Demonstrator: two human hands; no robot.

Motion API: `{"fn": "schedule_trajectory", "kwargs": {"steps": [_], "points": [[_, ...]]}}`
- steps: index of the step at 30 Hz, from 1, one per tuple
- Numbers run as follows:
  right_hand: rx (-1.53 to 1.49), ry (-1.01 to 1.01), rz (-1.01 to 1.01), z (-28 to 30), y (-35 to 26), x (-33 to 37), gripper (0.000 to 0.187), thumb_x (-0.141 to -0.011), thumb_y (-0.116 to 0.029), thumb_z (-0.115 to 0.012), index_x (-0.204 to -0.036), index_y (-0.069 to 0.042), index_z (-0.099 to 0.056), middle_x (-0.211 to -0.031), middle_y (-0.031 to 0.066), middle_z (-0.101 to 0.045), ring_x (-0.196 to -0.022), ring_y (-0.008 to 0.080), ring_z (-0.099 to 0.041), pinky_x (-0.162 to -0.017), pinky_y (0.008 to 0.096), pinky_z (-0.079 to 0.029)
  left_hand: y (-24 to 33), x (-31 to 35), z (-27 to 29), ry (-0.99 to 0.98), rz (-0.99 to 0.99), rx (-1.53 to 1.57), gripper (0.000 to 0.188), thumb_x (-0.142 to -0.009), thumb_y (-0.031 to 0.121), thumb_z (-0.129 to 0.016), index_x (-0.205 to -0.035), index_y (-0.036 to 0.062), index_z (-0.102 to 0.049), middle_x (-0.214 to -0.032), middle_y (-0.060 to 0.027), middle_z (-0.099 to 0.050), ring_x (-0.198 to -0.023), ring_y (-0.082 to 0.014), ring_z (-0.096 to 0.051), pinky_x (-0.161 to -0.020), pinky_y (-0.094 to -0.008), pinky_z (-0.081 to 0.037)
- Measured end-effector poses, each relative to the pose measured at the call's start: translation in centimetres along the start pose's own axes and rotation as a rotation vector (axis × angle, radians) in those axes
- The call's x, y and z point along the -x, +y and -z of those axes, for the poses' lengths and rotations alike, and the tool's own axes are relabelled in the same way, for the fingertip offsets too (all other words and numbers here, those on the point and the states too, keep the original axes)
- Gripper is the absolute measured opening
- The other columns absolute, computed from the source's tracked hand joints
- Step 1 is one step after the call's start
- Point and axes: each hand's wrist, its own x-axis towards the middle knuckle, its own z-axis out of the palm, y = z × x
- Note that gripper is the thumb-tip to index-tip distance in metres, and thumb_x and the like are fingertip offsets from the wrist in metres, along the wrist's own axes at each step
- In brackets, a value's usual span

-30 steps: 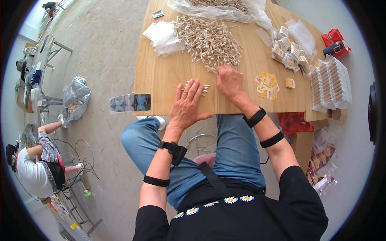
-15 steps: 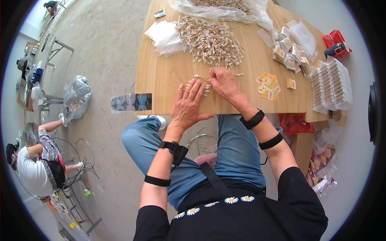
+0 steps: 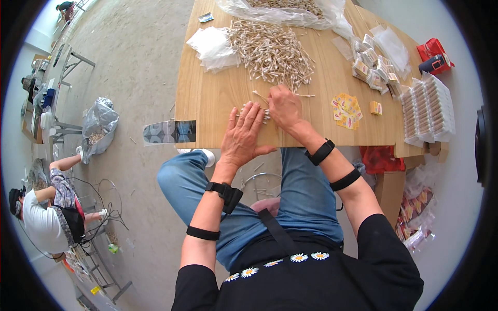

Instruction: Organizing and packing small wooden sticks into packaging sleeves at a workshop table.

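Swabs (image 3: 272,54), pale-stemmed, white cotton-tipped, look light, stiff, best pinched mid-stick; left hand (image 3: 244,130) lies flat, fingers straight; right hand (image 3: 286,109), toward two o'clock, seemingly pinches one.

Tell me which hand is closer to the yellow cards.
Right. The right hand is to the left of the yellow cards; the left hand lies farther left, beyond the right one.

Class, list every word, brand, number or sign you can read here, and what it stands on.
Yellow cards: print too small to read.
Yellow box: markings too blurred to read.
Packs: faint marks, too small to read.
Nothing is clear enough to quote.
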Motion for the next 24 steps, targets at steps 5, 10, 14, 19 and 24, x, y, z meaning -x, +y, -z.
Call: {"fn": "schedule_trajectory", "kwargs": {"steps": [5,10,14,19,24], "points": [[-0.008,0.035,-0.078,-0.5,0.0,0.2,0.007,-0.086,-0.011,-0.063,-0.088,-0.004,-0.064,-0.094,0.0163,-0.065,-0.082,0.0367,-0.068,-0.072,0.0459,-0.055,-0.1,0.1,-0.1,-0.004,-0.001,-0.003,0.112,-0.066,0.072,-0.071,-0.149,0.0051,-0.039,-0.158,-0.0115,-0.035,-0.149,-0.0282,-0.028,-0.123,-0.0515,-0.017],[0.015,0.112,-0.072,-0.3,-0.4,0.8,0.005,-0.085,-0.008,-0.062,-0.087,-0.003,-0.062,-0.095,0.0176,-0.064,-0.081,0.0379,-0.069,-0.070,0.0461,-0.056,-0.1,0.1,0.0,-0.001,0.002,0.000,0.112,-0.066,0.072,-0.071,-0.150,0.0048,-0.038,-0.158,-0.0119,-0.035,-0.149,-0.0283,-0.028,-0.123,-0.0516,-0.017],[-0.061,0.096,-0.003,-0.2,-0.8,1.1,0.004,-0.084,-0.006,-0.062,-0.087,-0.004,-0.063,-0.093,0.0165,-0.062,-0.082,0.0378,-0.066,-0.072,0.0462,-0.054,0.1,0.0,0.1,0.004,0.006,0.011,0.111,-0.065,0.070,-0.072,-0.148,0.0034,-0.042,-0.158,-0.0104,-0.036,-0.150,-0.0265,-0.027,-0.123,-0.0519,-0.019],[-0.134,0.076,0.131,-0.4,-1.0,1.5,0.005,-0.082,-0.005,-0.063,-0.086,-0.003,-0.062,-0.091,0.0177,-0.061,-0.082,0.0395,-0.066,-0.071,0.0464,-0.054,0.2,-0.1,0.2,0.023,0.002,0.015,0.111,-0.065,0.069,-0.073,-0.148,0.0035,-0.042,-0.158,-0.0109,-0.035,-0.150,-0.0270,-0.027,-0.123,-0.0516,-0.019],[-0.076,0.186,0.024,0.7,0.3,1.0,0.005,-0.084,-0.007,-0.062,-0.087,-0.003,-0.062,-0.093,0.0159,-0.063,-0.081,0.0367,-0.067,-0.071,0.0463,-0.054,0.0,0.0,0.0,0.012,0.011,0.028,0.111,-0.065,0.070,-0.072,-0.149,0.0041,-0.041,-0.159,-0.0114,-0.035,-0.150,-0.0276,-0.027,-0.123,-0.0517,-0.018]]}}
